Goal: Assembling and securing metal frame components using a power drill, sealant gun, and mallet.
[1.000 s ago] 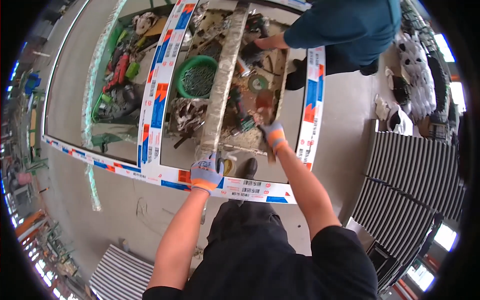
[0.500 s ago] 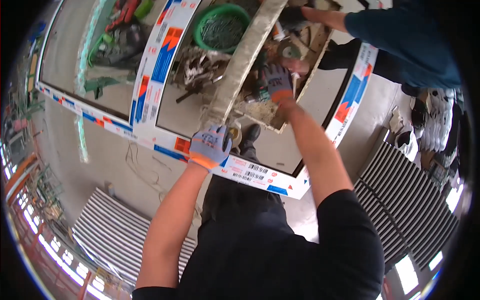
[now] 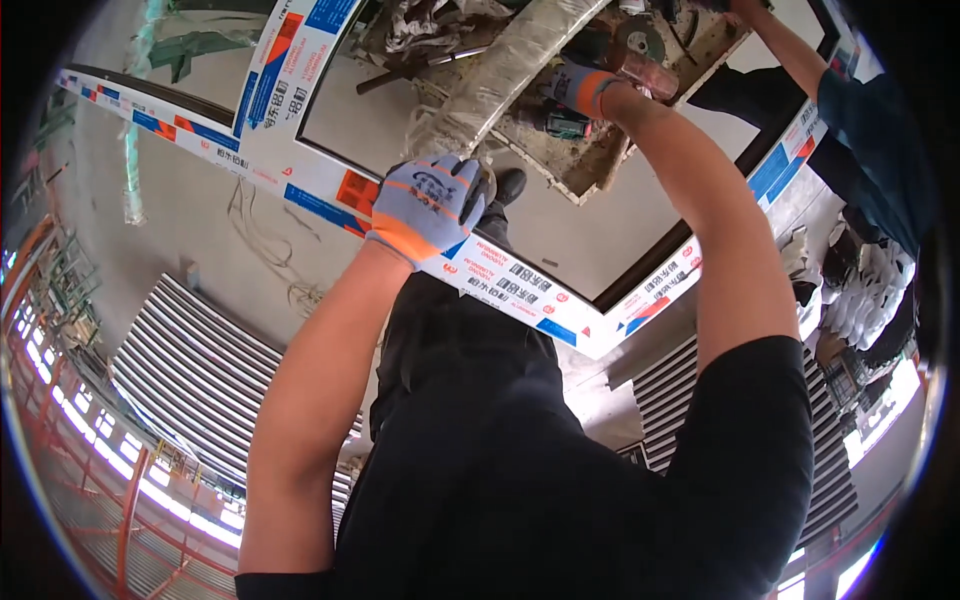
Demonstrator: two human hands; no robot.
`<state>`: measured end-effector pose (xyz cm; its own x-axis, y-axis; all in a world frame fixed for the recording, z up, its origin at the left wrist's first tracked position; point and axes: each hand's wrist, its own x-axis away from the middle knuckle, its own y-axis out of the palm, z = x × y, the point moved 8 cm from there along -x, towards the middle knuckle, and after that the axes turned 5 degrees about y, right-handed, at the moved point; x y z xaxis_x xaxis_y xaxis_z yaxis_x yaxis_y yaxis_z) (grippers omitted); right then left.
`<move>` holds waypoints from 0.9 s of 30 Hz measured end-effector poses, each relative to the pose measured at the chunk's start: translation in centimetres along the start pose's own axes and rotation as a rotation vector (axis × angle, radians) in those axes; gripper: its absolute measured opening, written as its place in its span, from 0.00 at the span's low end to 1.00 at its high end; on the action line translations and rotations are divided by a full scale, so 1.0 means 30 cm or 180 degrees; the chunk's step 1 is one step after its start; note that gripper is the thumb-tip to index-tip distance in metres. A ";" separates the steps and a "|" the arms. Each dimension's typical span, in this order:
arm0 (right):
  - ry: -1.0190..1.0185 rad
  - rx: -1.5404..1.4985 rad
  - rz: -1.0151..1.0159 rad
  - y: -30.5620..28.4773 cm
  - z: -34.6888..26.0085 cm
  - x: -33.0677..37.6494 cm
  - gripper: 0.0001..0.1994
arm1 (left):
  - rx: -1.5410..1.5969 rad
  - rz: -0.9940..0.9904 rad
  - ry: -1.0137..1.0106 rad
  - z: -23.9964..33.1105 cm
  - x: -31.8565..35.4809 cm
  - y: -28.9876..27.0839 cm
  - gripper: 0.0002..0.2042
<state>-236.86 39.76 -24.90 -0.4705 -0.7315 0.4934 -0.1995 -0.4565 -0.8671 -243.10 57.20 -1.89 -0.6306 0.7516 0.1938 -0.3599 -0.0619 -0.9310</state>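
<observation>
My left hand (image 3: 425, 205), in a grey and orange work glove, sits over the near rail of a window frame (image 3: 490, 285) covered in printed protective film. Its fingers are curled around what looks like a roll of clear tape (image 3: 489, 186), whose pale rim shows beside them. A long bar wrapped in clear plastic (image 3: 515, 75) runs away from that hand. Beyond the bar's right side, my right hand (image 3: 578, 88) reaches into a dirty tool tray (image 3: 575, 188). The bar partly hides its fingers, so its grip cannot be told. Beside it lies a green and black tool (image 3: 567, 124).
A grinding disc (image 3: 640, 40) and a pinkish block (image 3: 650, 72) lie in the tray. At upper right is a co-worker's bare arm (image 3: 790, 50) with a dark sleeve (image 3: 880, 130). Stacked ribbed profiles (image 3: 205, 365) rest on the floor at left; cables (image 3: 262, 225) trail nearby.
My right hand has moved within the tray toward the bar, its fingers now partly hidden. The co-worker's arm has drawn back. The view has shifted, and the green bowl is out of sight.
</observation>
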 end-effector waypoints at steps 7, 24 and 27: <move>0.0482 -0.0550 -0.0314 -0.207 -0.130 0.317 0.14 | 0.0070 0.0078 -0.0219 0.003 0.015 0.011 0.17; 0.3594 -0.3913 0.2520 -0.891 -0.459 1.137 0.15 | -0.0001 0.0245 -0.0247 -0.004 0.002 -0.009 0.15; 0.3669 -0.3368 0.2935 -0.933 -0.539 1.152 0.12 | -0.0107 0.0080 -0.0260 0.029 -0.005 0.002 0.16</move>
<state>-261.44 35.43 15.31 -0.9359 0.3521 -0.0079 0.2551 0.6623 -0.7045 -243.62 56.51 -1.72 -0.6936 0.6938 0.1936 -0.3209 -0.0570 -0.9454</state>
